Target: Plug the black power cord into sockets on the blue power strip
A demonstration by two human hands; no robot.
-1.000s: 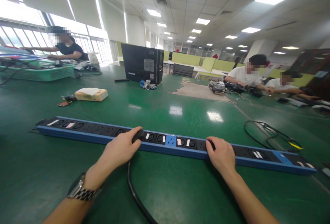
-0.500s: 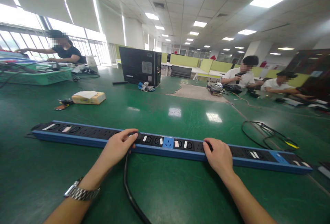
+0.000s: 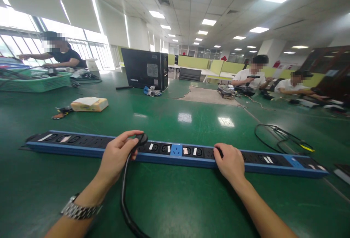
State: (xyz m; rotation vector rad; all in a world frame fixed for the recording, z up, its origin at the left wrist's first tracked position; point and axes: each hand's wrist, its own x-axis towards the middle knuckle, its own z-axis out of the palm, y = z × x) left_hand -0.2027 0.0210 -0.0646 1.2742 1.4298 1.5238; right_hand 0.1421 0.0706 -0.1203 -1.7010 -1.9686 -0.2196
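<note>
A long blue and black power strip (image 3: 176,150) lies across the green table in front of me, with rows of sockets and small white labels. My left hand (image 3: 117,154) is closed round a black plug (image 3: 142,139) just over the strip, left of its middle. From that plug a thick black cable (image 3: 125,198) curves down toward me. My right hand (image 3: 231,161) grips the power strip right of its middle, thumb on the near side and fingertips over the top, partly hidden.
A tissue pack (image 3: 90,104), a computer tower (image 3: 144,69) and gloves (image 3: 152,91) stand or lie farther back. A green basket (image 3: 41,83) of cables is at left, a coiled cable (image 3: 281,137) at right. Co-workers sit at the far left and right.
My left hand has lifted slightly and tilted, so the plug now shows above the strip. My right hand stays on the strip. The whole view has shifted a little.
</note>
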